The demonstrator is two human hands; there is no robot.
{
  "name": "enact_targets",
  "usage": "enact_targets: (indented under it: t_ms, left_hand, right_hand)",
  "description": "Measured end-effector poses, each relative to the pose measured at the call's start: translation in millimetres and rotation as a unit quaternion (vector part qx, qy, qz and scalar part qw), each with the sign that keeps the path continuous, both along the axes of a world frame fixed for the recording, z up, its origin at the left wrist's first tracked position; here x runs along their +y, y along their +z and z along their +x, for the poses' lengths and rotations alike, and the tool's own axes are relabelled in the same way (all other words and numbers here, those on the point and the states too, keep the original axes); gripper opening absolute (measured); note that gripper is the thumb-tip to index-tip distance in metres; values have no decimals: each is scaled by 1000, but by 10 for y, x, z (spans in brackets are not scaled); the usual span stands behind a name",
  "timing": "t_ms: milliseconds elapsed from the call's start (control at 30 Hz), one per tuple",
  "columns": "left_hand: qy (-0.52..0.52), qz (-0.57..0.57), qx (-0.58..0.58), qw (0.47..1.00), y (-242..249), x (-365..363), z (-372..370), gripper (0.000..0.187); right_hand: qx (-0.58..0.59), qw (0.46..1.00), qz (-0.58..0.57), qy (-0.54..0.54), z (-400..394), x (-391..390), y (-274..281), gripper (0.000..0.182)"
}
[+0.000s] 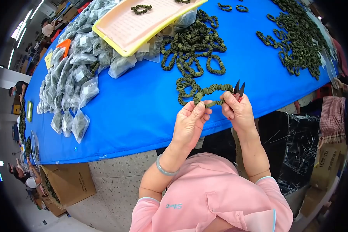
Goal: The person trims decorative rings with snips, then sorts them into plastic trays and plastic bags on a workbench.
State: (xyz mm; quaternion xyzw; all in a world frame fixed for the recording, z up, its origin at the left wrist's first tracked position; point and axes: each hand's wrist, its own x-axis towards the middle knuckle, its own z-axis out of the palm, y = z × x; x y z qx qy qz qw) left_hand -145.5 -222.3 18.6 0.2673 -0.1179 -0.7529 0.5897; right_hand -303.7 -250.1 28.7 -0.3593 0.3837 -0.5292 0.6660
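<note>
A dark green hair scrunchie [214,88] is stretched into a ring between my two hands, above the near edge of the blue table. My left hand [190,120] pinches its lower left side between thumb and fingers. At its right side, my right hand [238,108] is closed on the band. Small thread snips [239,89] with dark blades and a red handle are also tucked in that hand, blades pointing away from me. Just beyond the held band lies a loose pile of similar scrunchies [199,40].
On the blue table [131,123], bagged scrunchies [83,75] are heaped at left beneath a yellow-rimmed tray [123,38]. A larger scrunchie heap [297,34] lies far right. Cardboard boxes [71,183] stand on the floor; a black bag [297,150] sits at right. Other people are at left.
</note>
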Motion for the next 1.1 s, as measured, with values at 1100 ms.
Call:
enact_targets:
  t_ms: [1100]
  left_hand:
    - [71, -205, -487, 846, 841, -1207, 558, 16]
  right_hand:
    - [142, 986, 1, -83, -165, -87, -263, 20]
